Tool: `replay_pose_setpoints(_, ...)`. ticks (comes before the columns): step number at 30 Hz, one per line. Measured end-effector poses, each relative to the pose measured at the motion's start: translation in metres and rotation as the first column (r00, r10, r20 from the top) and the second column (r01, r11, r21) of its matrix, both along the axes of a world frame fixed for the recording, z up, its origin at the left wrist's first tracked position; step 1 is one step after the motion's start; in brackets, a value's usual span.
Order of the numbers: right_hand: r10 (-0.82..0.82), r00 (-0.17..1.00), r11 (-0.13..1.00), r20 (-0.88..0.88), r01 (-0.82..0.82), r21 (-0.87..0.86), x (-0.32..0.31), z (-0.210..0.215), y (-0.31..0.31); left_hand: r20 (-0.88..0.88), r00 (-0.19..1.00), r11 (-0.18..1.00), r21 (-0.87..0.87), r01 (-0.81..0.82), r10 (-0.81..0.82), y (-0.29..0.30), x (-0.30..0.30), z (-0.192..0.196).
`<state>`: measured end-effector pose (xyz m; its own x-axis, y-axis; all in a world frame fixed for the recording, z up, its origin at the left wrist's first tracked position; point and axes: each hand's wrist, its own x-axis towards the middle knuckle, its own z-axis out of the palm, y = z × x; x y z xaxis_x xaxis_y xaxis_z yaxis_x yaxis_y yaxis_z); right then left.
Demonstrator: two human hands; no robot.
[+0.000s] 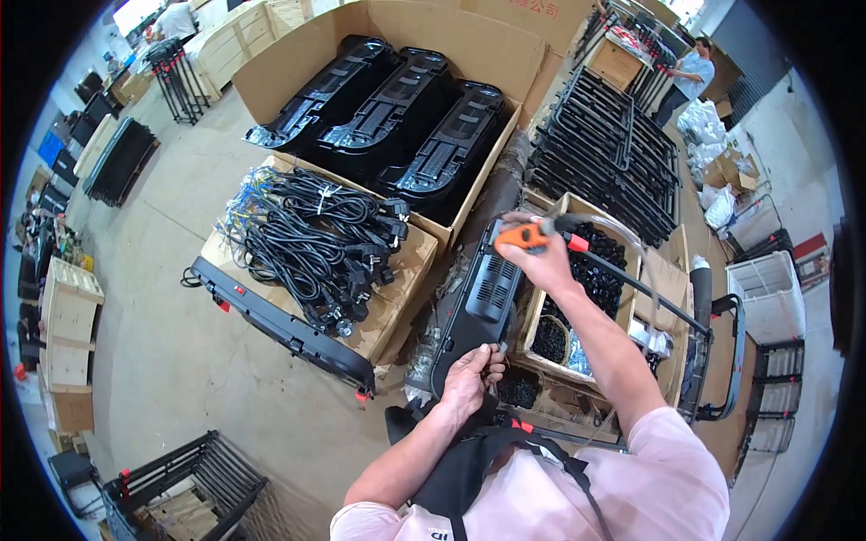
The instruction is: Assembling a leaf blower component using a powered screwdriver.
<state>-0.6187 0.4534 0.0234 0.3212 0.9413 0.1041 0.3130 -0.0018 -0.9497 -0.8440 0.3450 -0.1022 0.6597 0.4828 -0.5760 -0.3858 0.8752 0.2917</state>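
Observation:
My right hand (544, 263) is wrapped round an orange handheld power tool (521, 238), held above the far end of a long black housing (494, 287). A vented, raised cover sits on that housing. At the housing's near end my left hand (469, 379) is closed, its fingertips pinched together at the edge. Whatever lies between those fingers is too small to make out. The tool's tip is hidden behind my right hand.
Right of the housing, a box (577, 200) holds small black parts. On a carton at left lie black power cables (307, 234), beside a black bar (280, 323). Behind are black moulded covers (374, 104) in a large carton (433, 22); black frames (613, 144) and a person (693, 74) are farther right.

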Motion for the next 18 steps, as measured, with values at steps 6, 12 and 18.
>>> replay_pose_setpoints(6,0.103,0.929,0.988,-0.356,-0.137,-0.071,-0.021,0.029,-0.106,0.016,0.974,0.960,-0.176,-0.218,0.225,-0.001,0.006,-0.001)
replay_pose_setpoints(12,0.074,0.910,0.977,-0.409,-0.148,-0.154,-0.031,0.005,-0.158,0.079,0.931,0.924,-0.178,-0.338,0.356,-0.012,0.007,-0.005)
replay_pose_setpoints(18,0.093,0.915,0.984,-0.393,-0.145,-0.106,-0.034,0.003,-0.169,0.062,0.942,0.935,-0.157,-0.318,0.330,-0.019,0.001,-0.005)
